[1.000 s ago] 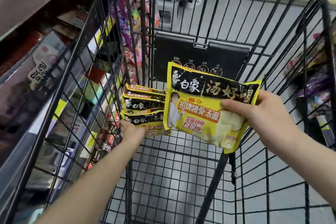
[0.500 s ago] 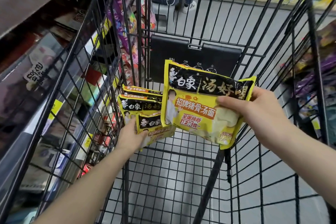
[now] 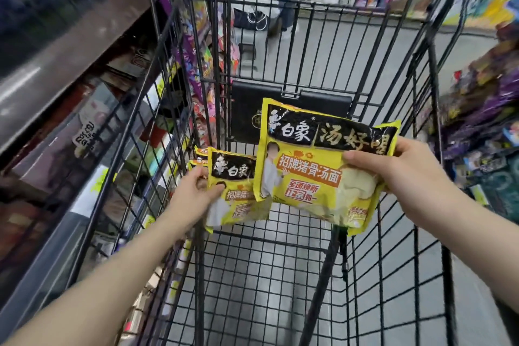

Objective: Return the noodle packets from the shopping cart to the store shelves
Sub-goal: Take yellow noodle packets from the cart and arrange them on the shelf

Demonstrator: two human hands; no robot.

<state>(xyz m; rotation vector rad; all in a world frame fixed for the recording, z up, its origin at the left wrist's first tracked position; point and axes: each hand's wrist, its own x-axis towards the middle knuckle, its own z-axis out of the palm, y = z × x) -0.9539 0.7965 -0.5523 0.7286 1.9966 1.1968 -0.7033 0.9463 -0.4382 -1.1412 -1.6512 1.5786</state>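
Observation:
Inside the black wire shopping cart (image 3: 280,275), my right hand (image 3: 404,174) grips a yellow-and-black noodle packet (image 3: 314,174) by its right edge and holds it upright above the cart floor. My left hand (image 3: 193,194) grips a second, identical noodle packet (image 3: 236,196) by its left edge, lifted and partly behind the first. A few more packets (image 3: 200,159) lean against the cart's left wall behind it, mostly hidden.
Store shelves (image 3: 84,121) with packaged goods run close along the cart's left side. More shelves of snacks (image 3: 483,121) stand on the right. A black flap (image 3: 289,115) hangs at the cart's far end. A person's legs (image 3: 283,0) stand in the aisle beyond.
My left hand has pulled one packet off the stack at the cart's left wall and raised it. My right hand keeps its packet in about the same place.

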